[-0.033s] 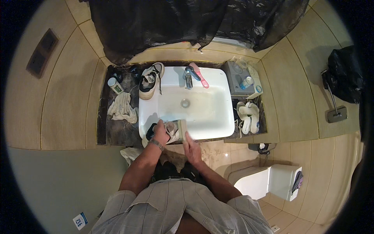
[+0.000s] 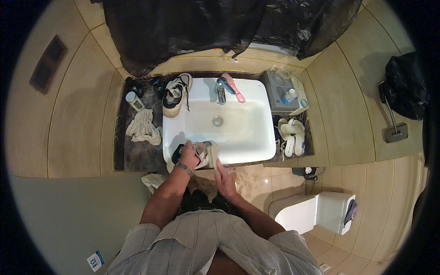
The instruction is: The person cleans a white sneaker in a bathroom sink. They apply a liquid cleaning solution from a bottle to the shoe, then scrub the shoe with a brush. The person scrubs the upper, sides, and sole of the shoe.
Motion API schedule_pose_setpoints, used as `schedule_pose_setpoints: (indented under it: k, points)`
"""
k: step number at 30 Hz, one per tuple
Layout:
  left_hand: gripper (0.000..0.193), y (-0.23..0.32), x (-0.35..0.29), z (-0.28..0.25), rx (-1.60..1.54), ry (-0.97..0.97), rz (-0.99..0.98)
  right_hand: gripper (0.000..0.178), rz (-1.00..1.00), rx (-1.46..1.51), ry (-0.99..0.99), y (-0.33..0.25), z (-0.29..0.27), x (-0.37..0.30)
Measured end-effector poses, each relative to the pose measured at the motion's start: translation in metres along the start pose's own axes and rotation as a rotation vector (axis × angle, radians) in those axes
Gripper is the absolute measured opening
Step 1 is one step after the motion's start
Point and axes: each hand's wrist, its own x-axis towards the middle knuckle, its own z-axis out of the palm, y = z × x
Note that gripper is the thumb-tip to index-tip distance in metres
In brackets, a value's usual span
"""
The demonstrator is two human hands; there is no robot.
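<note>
At the near left rim of the white sink (image 2: pixel 250 146), my left hand (image 2: pixel 189 156) is closed on a white sneaker (image 2: pixel 200 151) with a dark lining. The sneaker lies partly over the rim, its pale sole turned to the right. Beside that sole, my right hand (image 2: pixel 224 181) is blurred, its fingertips close to the sole's near end. Whether it grips anything I cannot make out. A second sneaker (image 2: pixel 173 98), white with black laces, rests on the far left corner of the sink. A pink brush (image 2: pixel 234 88) lies behind the chrome faucet (image 2: pixel 221 89).
Left of the sink, a crumpled white cloth (image 2: pixel 144 127) and a white bottle (image 2: pixel 134 101) are on the dark counter (image 2: pixel 142 156). To the right are a grey box (image 2: pixel 279 94) and white sandals (image 2: pixel 293 137). A toilet (image 2: pixel 298 211) stands behind on the right.
My right hand has shifted slightly down and toward me along the sneaker's sole. My left hand and the sneaker stay nearly in place.
</note>
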Motion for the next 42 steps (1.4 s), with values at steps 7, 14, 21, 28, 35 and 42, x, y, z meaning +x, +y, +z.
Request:
schedule_pose_setpoints:
  k: [7, 14, 21, 28, 35, 42]
  points:
    - [0.029, 0.005, -0.006, 0.014, 0.133, 0.011, 0.013, 0.051, 0.17, 0.016, 0.048, -0.002, 0.016, -0.004]
    - [0.024, 0.012, 0.038, -0.012, 0.105, 0.076, -0.011, 0.05, 0.078, 0.014, 0.146, -0.022, 0.02, -0.01]
    - [0.028, 0.009, 0.036, -0.002, 0.146, 0.14, -0.014, 0.053, 0.17, -0.054, 0.101, -0.025, 0.027, -0.003]
    - [0.032, 0.013, 0.006, 0.008, 0.161, -0.041, -0.05, 0.051, 0.171, -0.075, 0.046, -0.028, 0.009, -0.009]
    - [0.038, 0.006, -0.033, 0.012, 0.338, -0.096, -0.08, 0.049, 0.198, -0.182, -0.063, -0.016, -0.027, -0.012]
    - [0.035, 0.006, -0.061, 0.008, 0.388, -0.155, 0.094, 0.047, 0.178, -0.031, -0.167, -0.004, -0.041, 0.077]
